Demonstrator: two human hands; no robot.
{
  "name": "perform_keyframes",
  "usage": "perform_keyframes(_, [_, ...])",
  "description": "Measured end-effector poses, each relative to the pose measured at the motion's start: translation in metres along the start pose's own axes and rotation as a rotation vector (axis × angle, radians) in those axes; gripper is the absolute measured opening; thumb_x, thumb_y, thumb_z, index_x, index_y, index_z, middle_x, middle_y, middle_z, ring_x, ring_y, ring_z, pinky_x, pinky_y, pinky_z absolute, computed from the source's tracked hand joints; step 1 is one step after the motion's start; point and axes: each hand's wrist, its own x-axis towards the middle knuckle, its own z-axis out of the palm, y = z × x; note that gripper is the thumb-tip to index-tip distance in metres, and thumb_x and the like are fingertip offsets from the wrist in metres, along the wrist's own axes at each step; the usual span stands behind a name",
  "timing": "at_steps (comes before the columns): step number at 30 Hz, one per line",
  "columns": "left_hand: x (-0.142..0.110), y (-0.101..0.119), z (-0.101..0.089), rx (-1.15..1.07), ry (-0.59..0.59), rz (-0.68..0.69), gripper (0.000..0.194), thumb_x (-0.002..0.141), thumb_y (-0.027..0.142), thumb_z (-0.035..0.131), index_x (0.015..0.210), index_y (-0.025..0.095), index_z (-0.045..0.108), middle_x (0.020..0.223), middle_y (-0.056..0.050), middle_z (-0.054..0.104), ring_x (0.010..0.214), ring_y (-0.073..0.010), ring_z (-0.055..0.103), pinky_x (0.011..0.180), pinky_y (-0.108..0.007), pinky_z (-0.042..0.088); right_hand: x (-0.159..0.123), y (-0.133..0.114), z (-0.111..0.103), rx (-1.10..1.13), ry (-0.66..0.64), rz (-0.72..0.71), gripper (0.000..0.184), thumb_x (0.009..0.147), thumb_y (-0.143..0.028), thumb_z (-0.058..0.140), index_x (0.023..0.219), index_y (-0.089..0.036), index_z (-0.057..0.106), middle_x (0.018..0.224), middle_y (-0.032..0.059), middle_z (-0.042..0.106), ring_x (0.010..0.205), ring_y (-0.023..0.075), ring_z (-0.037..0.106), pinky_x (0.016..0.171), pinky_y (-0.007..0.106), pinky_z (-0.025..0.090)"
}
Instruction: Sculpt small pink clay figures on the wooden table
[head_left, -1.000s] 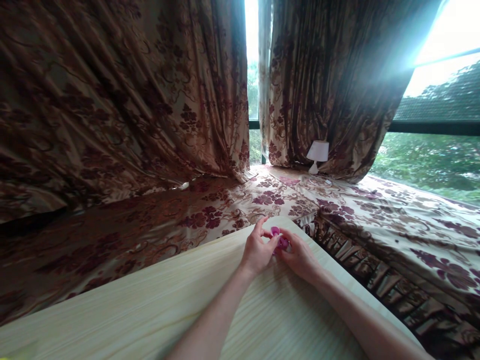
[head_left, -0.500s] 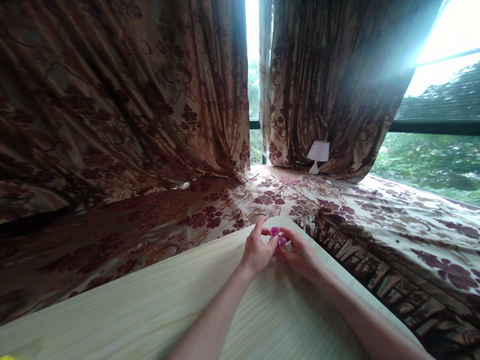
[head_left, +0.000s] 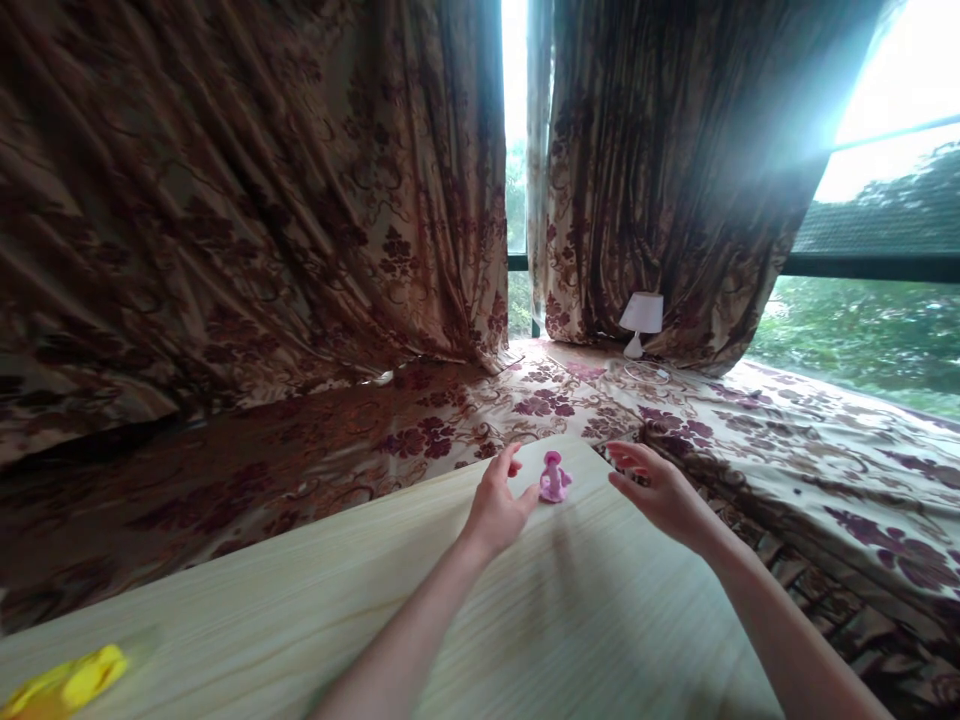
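A small pink toy-like piece stands upright near the far corner of the pale wooden table. My left hand rests just left of it, fingers loosely curled and apart, a thumb's width from the piece. To the right of the piece hovers my right hand, fingers spread and holding nothing. Neither hand touches the pink piece.
A yellow object lies at the table's near left edge. Flowered cloth covers the bench beyond the table, heavy patterned curtains hang behind, and a small white lamp stands by the window.
Both hands held the pink piece together before; now they have let go and drawn apart, leaving it standing on the table. The view has tilted down slightly, revealing the yellow object.
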Motion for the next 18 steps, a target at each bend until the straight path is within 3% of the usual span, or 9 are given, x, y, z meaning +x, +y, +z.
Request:
perform_keyframes(2, [-0.014, 0.012, -0.021, 0.075, -0.02, 0.001, 0.052, 0.071, 0.027, 0.059, 0.12, 0.018, 0.046, 0.102, -0.006, 0.056, 0.092, -0.017, 0.054, 0.087, -0.033, 0.043, -0.025, -0.021, -0.004, -0.002, -0.027, -0.024, 0.029, 0.079, -0.028, 0.054, 0.108, -0.023, 0.057, 0.106, 0.0066, 0.059, 0.09, 0.0204, 0.058, 0.08, 0.035, 0.048])
perform_keyframes(5, [-0.051, 0.044, -0.057, 0.206, -0.124, 0.024, 0.042, 0.073, 0.027, 0.055, 0.114, 0.019, 0.053, 0.108, -0.008, 0.056, 0.093, -0.0182, 0.056, 0.085, -0.032, 0.044, -0.073, -0.056, 0.006, 0.01, -0.123, -0.064, 0.025, 0.082, -0.024, 0.049, 0.105, -0.025, 0.059, 0.106, 0.0057, 0.059, 0.096, 0.0203, 0.056, 0.084, 0.033, 0.046])
perform_keyframes(8, [-0.112, 0.084, -0.091, 0.343, -0.262, 0.087, 0.041, 0.074, 0.028, 0.055, 0.115, 0.026, 0.053, 0.115, -0.005, 0.056, 0.105, -0.0211, 0.052, 0.094, -0.035, 0.04, -0.119, -0.083, 0.024, -0.003, -0.167, -0.084, 0.026, 0.082, -0.02, 0.047, 0.104, -0.025, 0.06, 0.108, 0.0064, 0.058, 0.101, 0.0211, 0.053, 0.088, 0.033, 0.043])
perform_keyframes(11, [-0.187, 0.112, -0.116, 0.445, -0.275, 0.13, 0.044, 0.076, 0.032, 0.055, 0.119, 0.033, 0.049, 0.12, -0.002, 0.054, 0.112, -0.0211, 0.048, 0.097, -0.037, 0.039, -0.153, -0.101, 0.039, -0.083, -0.188, -0.106, 0.025, 0.081, -0.019, 0.047, 0.101, -0.024, 0.061, 0.108, 0.0069, 0.058, 0.1, 0.0218, 0.053, 0.087, 0.034, 0.041])
perform_keyframes(14, [-0.259, 0.111, -0.129, 0.561, -0.146, 0.186, 0.044, 0.074, 0.035, 0.057, 0.118, 0.033, 0.051, 0.118, -0.003, 0.057, 0.106, -0.0223, 0.054, 0.089, -0.035, 0.046, -0.163, -0.109, 0.046, -0.207, -0.181, -0.111, 0.025, 0.082, -0.021, 0.045, 0.101, -0.024, 0.062, 0.11, 0.0071, 0.058, 0.101, 0.022, 0.053, 0.088, 0.034, 0.039])
perform_keyframes(18, [-0.326, 0.084, -0.139, 0.719, 0.043, 0.293, 0.037, 0.072, 0.037, 0.06, 0.109, 0.032, 0.058, 0.105, -0.001, 0.065, 0.094, -0.0208, 0.061, 0.079, -0.03, 0.052, -0.146, -0.106, 0.047, -0.403, -0.208, -0.038, 0.034, 0.082, -0.026, 0.046, 0.114, -0.02, 0.055, 0.126, 0.0102, 0.049, 0.113, 0.0247, 0.045, 0.092, 0.037, 0.034])
